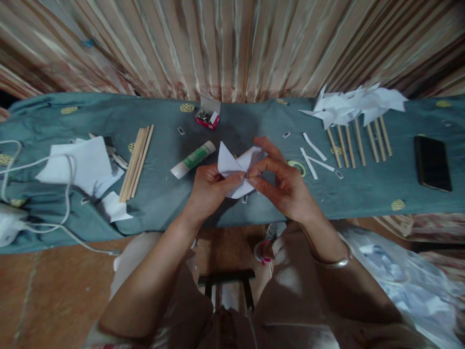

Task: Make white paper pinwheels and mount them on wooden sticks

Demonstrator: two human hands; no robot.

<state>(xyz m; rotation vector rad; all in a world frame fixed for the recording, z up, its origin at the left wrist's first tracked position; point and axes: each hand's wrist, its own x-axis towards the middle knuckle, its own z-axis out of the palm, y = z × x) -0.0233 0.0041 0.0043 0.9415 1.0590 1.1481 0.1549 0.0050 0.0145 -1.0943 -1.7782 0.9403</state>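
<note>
Bringing both hands together at mid-bench, the person holds a folded white paper pinwheel (228,162) between them; the left hand (207,189) clasps its near left side, thumb laid toward the centre, while the right hand (285,182) pinches something small and dark at that centre from the right, too small to tell; the blades spread round this point, one peak standing to the far left, so no single long axis stands out, and both hands are equally near, thumbs almost meeting; a glue stick (194,159) lies just left, slanting from near left to far right; a red box (207,117) of metal bits stands beyond; to the right of the right hand lie a tape roll (298,167) and paper strips (314,147); teal cloth (363,194) covers the bench, with wooden sticks (136,164) and white sheets (82,162) at left, pinwheels on sticks (358,109) at far right, a phone (432,163) beside them; a pleated curtain (232,48) hangs behind; brownish floor (47,291) shows below.
</note>
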